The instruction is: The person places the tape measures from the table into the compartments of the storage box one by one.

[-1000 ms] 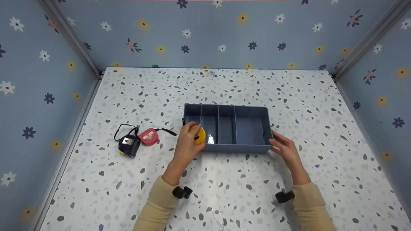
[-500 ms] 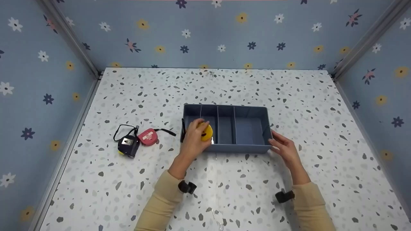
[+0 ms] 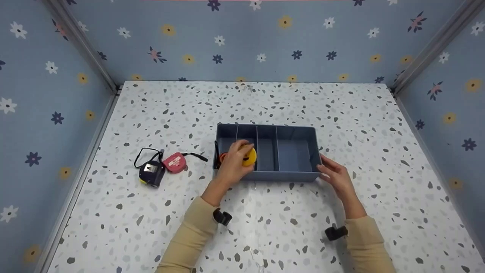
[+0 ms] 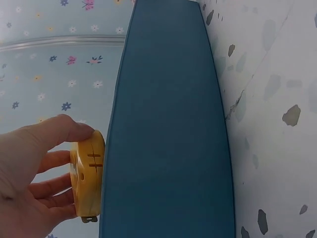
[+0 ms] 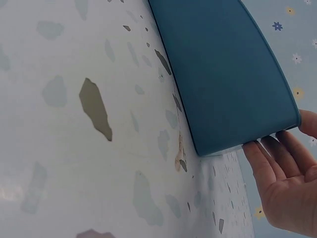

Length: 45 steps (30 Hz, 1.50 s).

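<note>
My left hand (image 3: 234, 163) grips a yellow tape measure (image 3: 249, 156) over the second compartment from the left of a blue-grey divided box (image 3: 280, 176). In the left wrist view the yellow case sits between thumb and fingers, right at the box's rim. Partly hidden behind this hand, an orange-red object (image 3: 222, 156) lies in the leftmost compartment, with a black strap (image 3: 216, 149) over the left wall. At the box's right end, my right hand (image 3: 337, 176) rests straight fingers (image 5: 257, 158) on the end wall, its thumb near the rim.
Left of the box lie a black tape measure (image 3: 152, 172) with a wrist cord and a pink tape measure (image 3: 175, 162) with a black strap. Flower-patterned walls (image 3: 242, 41) border the speckled table (image 3: 280, 227) at the back and both sides.
My left hand has moved right with the yellow tape measure, from the leftmost compartment to the second. The orange-red object has come into sight behind it. My right hand has stayed put.
</note>
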Each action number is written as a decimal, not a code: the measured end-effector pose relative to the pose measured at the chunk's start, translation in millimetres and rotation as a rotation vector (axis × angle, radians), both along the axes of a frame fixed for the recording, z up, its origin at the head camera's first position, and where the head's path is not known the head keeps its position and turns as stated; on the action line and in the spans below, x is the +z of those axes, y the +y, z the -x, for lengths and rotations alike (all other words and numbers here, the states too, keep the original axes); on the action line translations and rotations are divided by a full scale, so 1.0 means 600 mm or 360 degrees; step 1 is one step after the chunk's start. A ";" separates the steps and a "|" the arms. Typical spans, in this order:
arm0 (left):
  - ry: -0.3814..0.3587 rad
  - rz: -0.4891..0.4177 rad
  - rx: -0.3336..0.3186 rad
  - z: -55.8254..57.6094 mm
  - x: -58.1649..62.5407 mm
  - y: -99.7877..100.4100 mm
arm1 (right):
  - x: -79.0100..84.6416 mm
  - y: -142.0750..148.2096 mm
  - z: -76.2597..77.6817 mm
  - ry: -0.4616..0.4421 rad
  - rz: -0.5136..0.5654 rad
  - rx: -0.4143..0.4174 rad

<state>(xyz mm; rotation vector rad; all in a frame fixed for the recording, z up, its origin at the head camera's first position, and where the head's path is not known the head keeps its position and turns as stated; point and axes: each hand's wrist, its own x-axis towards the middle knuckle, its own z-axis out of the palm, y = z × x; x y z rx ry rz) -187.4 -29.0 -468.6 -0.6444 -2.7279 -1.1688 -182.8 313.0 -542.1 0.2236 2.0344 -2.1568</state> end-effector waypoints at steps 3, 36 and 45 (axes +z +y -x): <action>-0.0011 0.0019 -0.0039 0.005 -0.004 -0.001 | 0.029 -0.013 -0.010 -0.0004 -0.0073 0.0016; -0.0071 0.0382 -0.0396 0.046 -0.007 -0.012 | 0.066 -0.031 -0.016 -0.0159 -0.0133 -0.0027; -0.0118 0.0474 -0.0453 0.061 -0.016 -0.012 | 0.065 -0.031 -0.016 -0.0148 -0.0112 -0.0029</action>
